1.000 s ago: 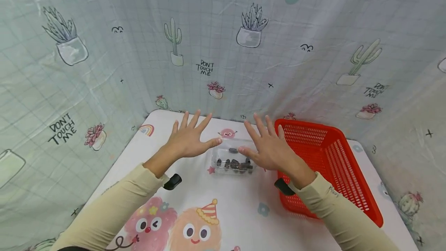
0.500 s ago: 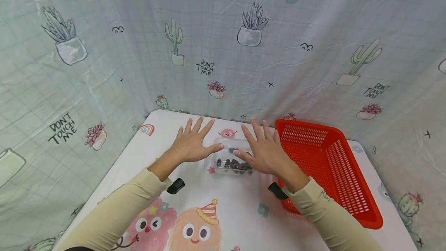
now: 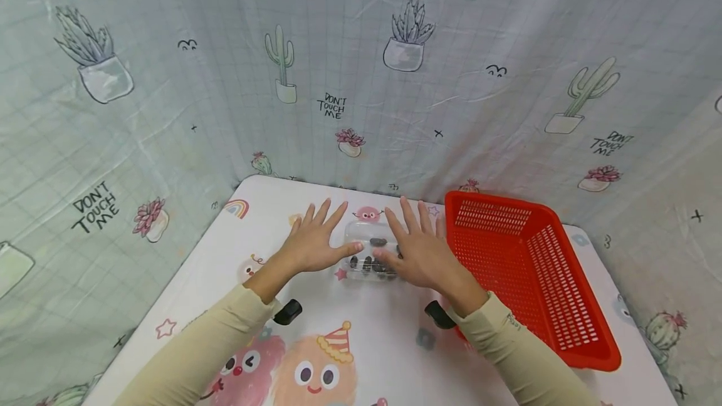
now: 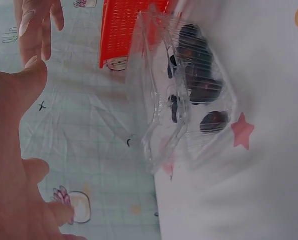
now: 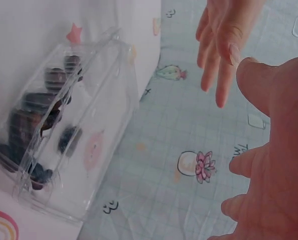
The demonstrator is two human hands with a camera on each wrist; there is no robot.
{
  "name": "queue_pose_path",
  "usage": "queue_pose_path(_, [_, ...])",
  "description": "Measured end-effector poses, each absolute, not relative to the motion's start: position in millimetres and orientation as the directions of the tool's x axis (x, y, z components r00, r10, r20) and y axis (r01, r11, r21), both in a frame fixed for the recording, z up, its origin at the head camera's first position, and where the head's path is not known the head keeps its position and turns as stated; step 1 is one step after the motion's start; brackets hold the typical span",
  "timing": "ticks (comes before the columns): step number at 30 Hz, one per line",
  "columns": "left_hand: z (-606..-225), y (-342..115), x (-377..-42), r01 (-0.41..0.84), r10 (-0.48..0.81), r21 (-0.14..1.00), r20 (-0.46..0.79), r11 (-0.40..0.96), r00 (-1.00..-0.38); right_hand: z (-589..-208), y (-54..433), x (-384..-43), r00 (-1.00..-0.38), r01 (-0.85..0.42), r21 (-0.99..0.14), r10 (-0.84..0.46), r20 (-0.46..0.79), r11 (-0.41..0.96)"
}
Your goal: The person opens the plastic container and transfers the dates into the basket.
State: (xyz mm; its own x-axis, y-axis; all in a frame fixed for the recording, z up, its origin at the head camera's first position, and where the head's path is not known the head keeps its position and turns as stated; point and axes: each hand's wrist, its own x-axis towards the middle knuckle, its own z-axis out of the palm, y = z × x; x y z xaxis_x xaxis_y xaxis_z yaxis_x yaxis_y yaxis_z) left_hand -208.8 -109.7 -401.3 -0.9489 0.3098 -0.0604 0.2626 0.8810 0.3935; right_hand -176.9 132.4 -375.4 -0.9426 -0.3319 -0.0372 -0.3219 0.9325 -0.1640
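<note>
A clear plastic clamshell box [image 3: 358,231] sits on the table in the head view, holding several dark, glossy oval pieces [image 4: 204,90] that look like fruit; their kind I cannot tell. Above its left side hovers my left hand [image 3: 313,244], fingers spread and straight, thumb over the box. My right hand [image 3: 424,257] is spread in the same way over the box's right side and hides part of it. Both wrist views show the hands apart from the box [image 5: 98,165], with nothing held in either.
A red perforated plastic basket [image 3: 583,306] stands to the right, close to my right hand. The white table [image 3: 389,337] has printed cartoon figures. Behind it hangs a patterned curtain [image 3: 225,99], close to the table's back edge.
Both hands have come lower and nearer to my body, and the right hand has also shifted left, so they are closer together over the box. Box and basket stay in place.
</note>
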Motion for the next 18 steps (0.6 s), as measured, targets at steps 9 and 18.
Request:
queue_pose_path(9, [-423.1,-114.5,-205.4,0.228,0.295,0.479,-0.067,0.847,-0.953,-387.7,122.4,-177.3,-0.942,-0.313,-0.163,-0.327,-0.068,0.936])
queue_pose_path(18, [-438.2,-116.9,-202.6,0.19,0.296,0.618,-0.073,0.763,-0.952,-397.6,117.1,-174.3,-0.948,-0.298,-0.207,-0.314,-0.052,0.932])
